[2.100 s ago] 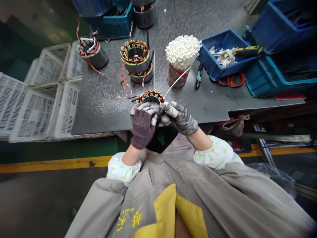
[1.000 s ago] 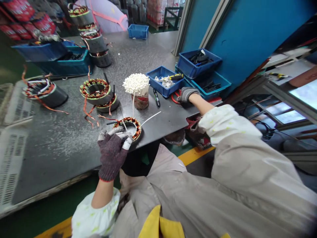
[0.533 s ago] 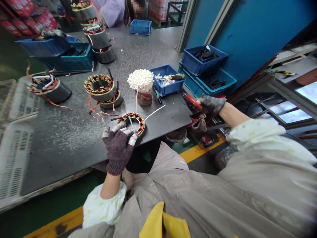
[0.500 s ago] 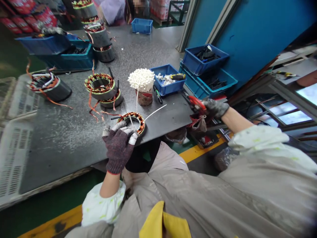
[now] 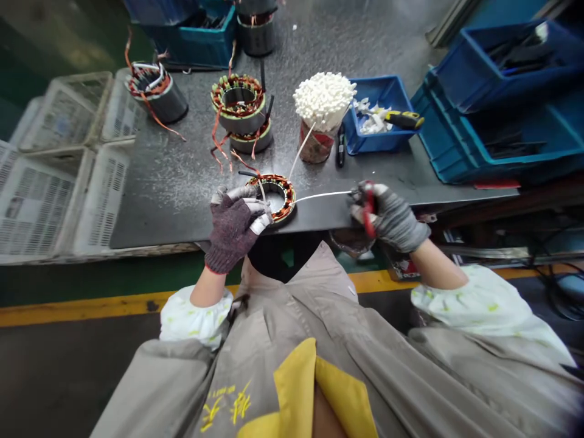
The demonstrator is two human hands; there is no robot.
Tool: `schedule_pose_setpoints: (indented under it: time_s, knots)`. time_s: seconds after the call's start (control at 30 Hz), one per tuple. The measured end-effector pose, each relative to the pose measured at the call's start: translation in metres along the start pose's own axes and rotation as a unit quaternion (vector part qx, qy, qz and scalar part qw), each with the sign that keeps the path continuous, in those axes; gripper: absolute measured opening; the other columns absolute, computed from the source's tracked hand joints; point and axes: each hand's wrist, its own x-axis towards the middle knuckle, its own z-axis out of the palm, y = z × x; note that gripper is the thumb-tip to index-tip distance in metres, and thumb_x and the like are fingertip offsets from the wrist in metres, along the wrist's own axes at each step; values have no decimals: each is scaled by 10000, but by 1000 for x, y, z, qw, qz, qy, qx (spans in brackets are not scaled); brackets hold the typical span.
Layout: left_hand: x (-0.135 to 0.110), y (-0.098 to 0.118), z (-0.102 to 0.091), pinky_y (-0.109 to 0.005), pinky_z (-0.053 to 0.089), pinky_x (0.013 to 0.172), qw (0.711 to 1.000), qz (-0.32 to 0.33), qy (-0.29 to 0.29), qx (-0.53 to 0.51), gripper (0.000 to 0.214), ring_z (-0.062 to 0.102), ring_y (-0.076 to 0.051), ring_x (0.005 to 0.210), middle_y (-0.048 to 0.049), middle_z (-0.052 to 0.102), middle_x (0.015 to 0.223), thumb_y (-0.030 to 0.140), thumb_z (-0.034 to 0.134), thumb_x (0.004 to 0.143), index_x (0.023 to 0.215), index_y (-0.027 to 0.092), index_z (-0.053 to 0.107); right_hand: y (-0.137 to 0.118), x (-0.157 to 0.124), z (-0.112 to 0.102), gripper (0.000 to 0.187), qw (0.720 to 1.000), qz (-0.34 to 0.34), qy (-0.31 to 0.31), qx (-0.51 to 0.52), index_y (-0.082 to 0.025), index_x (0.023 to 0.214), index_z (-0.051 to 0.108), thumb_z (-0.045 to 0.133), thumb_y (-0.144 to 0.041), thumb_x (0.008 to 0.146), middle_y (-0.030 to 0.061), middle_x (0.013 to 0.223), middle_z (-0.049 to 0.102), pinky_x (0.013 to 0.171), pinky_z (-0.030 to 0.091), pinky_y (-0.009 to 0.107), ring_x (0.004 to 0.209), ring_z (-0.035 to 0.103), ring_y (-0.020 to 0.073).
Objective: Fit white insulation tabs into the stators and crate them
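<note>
Wound stator (image 5: 283, 198) lying at bench edge, cable tie (image 5: 323, 196) stretching toward red-handled cutters (image 5: 368, 210)

The person's left hand (image 5: 233, 228), in a dark knit glove, is gripping the wound stator, with its fingers curling over the near rim. The stator is lying flat on the metal workbench (image 5: 182, 207), close to the front edge. The cable tie is running right from the stator's copper windings, and its far end is reaching the tips of the cutters. The right hand (image 5: 390, 218), in a grey glove, is closing its fingers around the cutters' handles; whether the jaws are biting the tie is too small to tell.

Just behind the stator, two stacked stators (image 5: 241, 112) are standing with orange leads trailing toward it, and a lone stator (image 5: 159, 97) is sitting further left beside white plastic crates (image 5: 59, 164). A red-labelled cup (image 5: 316, 146) is holding a dense bunch of white cable ties (image 5: 323, 100). Next to it, a blue bin (image 5: 365, 134) is holding white scraps and a yellow-and-black-handled screwdriver (image 5: 404, 120). A teal bin (image 5: 502, 152) at the right is holding dark parts.
</note>
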Motion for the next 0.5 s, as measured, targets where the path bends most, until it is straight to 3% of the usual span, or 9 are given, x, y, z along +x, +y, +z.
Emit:
schedule_pose_setpoints:
  time_s: [0.13, 0.27, 0.4, 0.5]
  knots:
    - [-5, 3, 3, -604, 289, 1342, 1000, -18, 3, 8, 215, 701, -310, 1332, -35, 845, 1058, 471, 619, 1039, 986, 314, 755, -6, 12, 35, 644, 979, -102, -82, -154, -186, 1138, 727, 938, -590, 684, 205, 1107, 759, 976, 625, 610, 1006, 734, 398]
    - [-6, 4, 5, -607, 327, 1322, 1000, -27, 12, 9, 216, 704, -312, 1322, -42, 839, 1059, 462, 608, 1030, 971, 309, 747, -26, 30, 57, 659, 965, -152, -128, -173, -179, 1205, 735, 916, -609, 740, 193, 1147, 757, 1011, 628, 581, 1030, 731, 376]
    - [-8, 5, 6, -600, 350, 1309, 999, -38, 8, 14, 197, 702, -310, 1311, -51, 831, 1050, 443, 614, 1030, 983, 300, 742, -42, 43, 59, 585, 959, -159, -164, -168, -151, 1235, 746, 891, -502, 790, 187, 1184, 781, 990, 621, 498, 1045, 746, 349]
    - [-9, 6, 6, -579, 363, 1298, 999, -22, 28, 4, 192, 710, -300, 1292, -52, 827, 1041, 432, 615, 1043, 982, 293, 734, -45, 43, 47, 535, 947, -106, -227, -203, -167, 1133, 777, 904, -572, 806, 128, 1012, 804, 824, 588, 393, 879, 748, 294]
